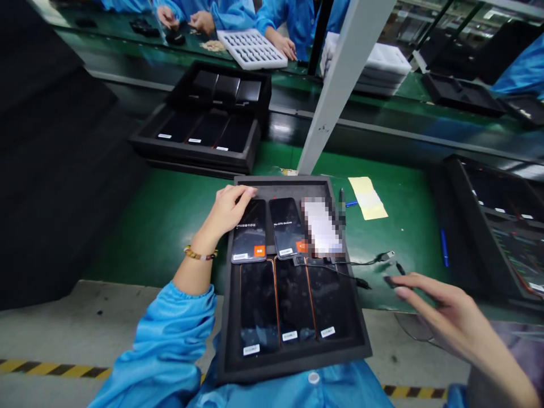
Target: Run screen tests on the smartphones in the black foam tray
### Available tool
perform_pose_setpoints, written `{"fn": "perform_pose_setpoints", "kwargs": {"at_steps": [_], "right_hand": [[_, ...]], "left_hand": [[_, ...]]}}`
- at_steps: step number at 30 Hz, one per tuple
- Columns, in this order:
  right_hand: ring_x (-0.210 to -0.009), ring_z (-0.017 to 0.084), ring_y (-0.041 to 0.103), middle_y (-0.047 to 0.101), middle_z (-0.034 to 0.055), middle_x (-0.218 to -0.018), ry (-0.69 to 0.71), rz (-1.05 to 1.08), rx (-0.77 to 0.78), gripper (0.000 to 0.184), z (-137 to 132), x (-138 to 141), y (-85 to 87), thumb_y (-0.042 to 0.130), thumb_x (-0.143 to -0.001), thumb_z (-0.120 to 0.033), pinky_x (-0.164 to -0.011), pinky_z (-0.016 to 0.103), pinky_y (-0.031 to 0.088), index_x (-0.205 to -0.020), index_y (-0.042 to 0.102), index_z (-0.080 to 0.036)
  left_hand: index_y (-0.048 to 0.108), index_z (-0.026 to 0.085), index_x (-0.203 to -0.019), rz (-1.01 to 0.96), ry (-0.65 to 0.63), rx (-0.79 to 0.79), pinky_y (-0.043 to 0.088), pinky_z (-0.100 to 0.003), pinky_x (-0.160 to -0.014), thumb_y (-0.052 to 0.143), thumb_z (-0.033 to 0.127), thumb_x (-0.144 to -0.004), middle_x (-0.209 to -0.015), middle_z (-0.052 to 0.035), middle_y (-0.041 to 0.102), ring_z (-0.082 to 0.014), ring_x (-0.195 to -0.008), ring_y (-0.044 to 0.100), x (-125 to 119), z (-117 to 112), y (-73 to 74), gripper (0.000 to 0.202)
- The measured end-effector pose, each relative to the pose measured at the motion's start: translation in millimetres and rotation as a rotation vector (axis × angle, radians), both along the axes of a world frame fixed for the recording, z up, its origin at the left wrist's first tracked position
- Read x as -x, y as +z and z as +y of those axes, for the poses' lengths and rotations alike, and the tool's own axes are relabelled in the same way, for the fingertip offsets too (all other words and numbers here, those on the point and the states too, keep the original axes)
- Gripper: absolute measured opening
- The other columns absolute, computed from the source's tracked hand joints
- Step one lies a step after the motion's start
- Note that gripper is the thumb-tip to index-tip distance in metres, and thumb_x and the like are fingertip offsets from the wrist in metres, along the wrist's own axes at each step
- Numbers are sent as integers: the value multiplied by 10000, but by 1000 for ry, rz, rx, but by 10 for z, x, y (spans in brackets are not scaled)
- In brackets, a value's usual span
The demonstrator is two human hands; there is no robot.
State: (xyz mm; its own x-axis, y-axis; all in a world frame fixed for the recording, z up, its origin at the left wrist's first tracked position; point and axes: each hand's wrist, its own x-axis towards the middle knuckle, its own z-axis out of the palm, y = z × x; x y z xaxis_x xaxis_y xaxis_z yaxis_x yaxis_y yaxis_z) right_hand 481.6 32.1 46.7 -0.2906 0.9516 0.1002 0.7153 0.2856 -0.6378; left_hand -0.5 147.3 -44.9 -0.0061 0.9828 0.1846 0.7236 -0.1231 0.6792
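Note:
My left hand rests at the upper left corner of a black foam tray, over the top of a smartphone. Its thumb is stretched out and the other fingers are partly hidden. My right hand pinches a small black cable plug to the right of the tray. Beside the first phone lie a second smartphone showing "No OTG devices" and a third, blurred-out phone. Several dark phones with orange edges fill the lower tray. Black cables with plug ends trail rightward.
Stacked black trays of phones stand at the back left, and another phone tray at the right. A yellow paper and blue pen lie on the green bench. A white post rises behind. Co-workers' hands are across the line.

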Motion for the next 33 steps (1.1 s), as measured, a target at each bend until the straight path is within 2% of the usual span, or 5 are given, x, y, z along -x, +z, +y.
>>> {"fn": "perform_pose_setpoints", "kwargs": {"at_steps": [5, 8, 12, 17, 33], "right_hand": [[-888, 191, 712, 753, 56, -1014, 477, 17, 67, 156, 85, 1253, -82, 640, -1084, -309, -780, 309, 580, -1132, 775, -247], [-825, 200, 627, 714, 44, -914, 600, -124, -133, 176, 73, 1848, -276, 635, -1086, -304, -754, 354, 496, -1015, 767, -211], [-848, 213, 580, 707, 38, -892, 660, -254, -314, 172, 92, 2314, -497, 654, -1081, -296, -774, 380, 414, -976, 753, -202], [-905, 240, 563, 724, 47, -898, 668, -356, -399, 169, 203, 2538, -571, 686, -1067, -294, -771, 401, 352, -940, 753, -206], [-941, 250, 551, 740, 53, -925, 609, -351, -369, 192, 173, 2542, -530, 664, -1083, -296, -778, 420, 345, -926, 742, -216]], "left_hand": [[781, 268, -1195, 47, -12, -36, 398, -469, -1113, 416, 516, -1123, -1119, -42, 822, -263, -1070, 670, -20, -50, -88, 447], [776, 269, -1188, 35, -6, -57, 385, -458, -1105, 417, 509, -1132, -1130, -43, 816, -257, -1099, 667, -32, -79, -129, 436], [769, 269, -1180, -1, 5, -66, 377, -448, -1119, 415, 503, -1141, -1158, -36, 809, -246, -1133, 661, -48, -97, -148, 426], [767, 269, -1151, -23, 0, -72, 375, -452, -1127, 409, 501, -1146, -1169, -31, 805, -248, -1137, 655, -59, -122, -121, 427], [724, 261, -1141, -11, -11, -56, 356, -465, -1122, 428, 511, -1144, -1148, -28, 806, -250, -1112, 664, -96, -148, -34, 388]]}}
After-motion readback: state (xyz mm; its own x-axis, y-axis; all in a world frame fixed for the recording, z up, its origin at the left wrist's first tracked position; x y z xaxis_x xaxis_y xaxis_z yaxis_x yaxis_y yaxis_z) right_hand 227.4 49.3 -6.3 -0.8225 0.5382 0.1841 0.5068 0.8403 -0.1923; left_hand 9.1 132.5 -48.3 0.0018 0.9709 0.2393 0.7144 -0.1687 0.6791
